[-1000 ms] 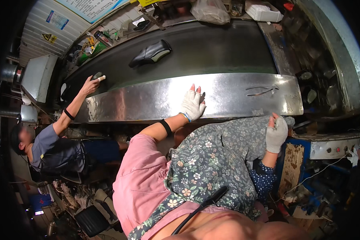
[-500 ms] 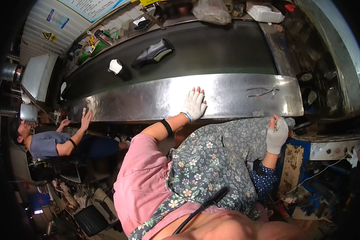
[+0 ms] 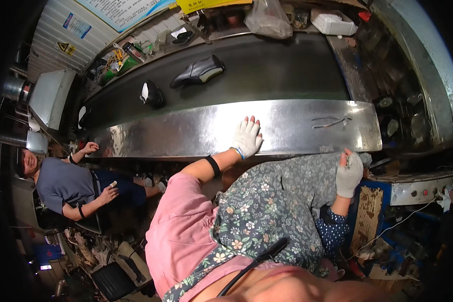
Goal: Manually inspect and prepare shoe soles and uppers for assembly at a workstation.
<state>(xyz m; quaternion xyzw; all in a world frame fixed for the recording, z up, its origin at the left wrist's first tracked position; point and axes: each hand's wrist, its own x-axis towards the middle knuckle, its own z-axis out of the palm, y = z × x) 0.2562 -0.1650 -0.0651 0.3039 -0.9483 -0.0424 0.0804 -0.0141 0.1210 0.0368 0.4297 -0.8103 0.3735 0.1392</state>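
My left hand (image 3: pixel 247 138), in a pale glove with bare fingertips, lies flat on the shiny metal ledge (image 3: pixel 191 132), fingers stretched out. It holds nothing. My right hand (image 3: pixel 349 175), gloved the same way, is curled at the ledge's near right edge, beside my flowered apron (image 3: pixel 267 201). Its fingers are folded, and whatever may be inside them is hidden. Pliers (image 3: pixel 331 122) rest on the ledge beyond that hand, untouched. Past the ledge, a black shoe (image 3: pixel 197 72) lies on the dark belt (image 3: pixel 282 65), with another black shoe (image 3: pixel 155 94), white at its opening, to its left.
A co-worker (image 3: pixel 68 183) stands at the ledge's left end. Behind the belt are a clear plastic bag (image 3: pixel 268 20), a white foam box (image 3: pixel 333 21) and cluttered tools (image 3: pixel 118 60). A control panel with buttons (image 3: pixel 423 192) sits at right; a metal hood (image 3: pixel 53 98) stands far left.
The co-worker has taken a hand off the ledge and turned toward me. The white-topped shoe now shows more of its black side. My hands keep their places; the view has shifted slightly.
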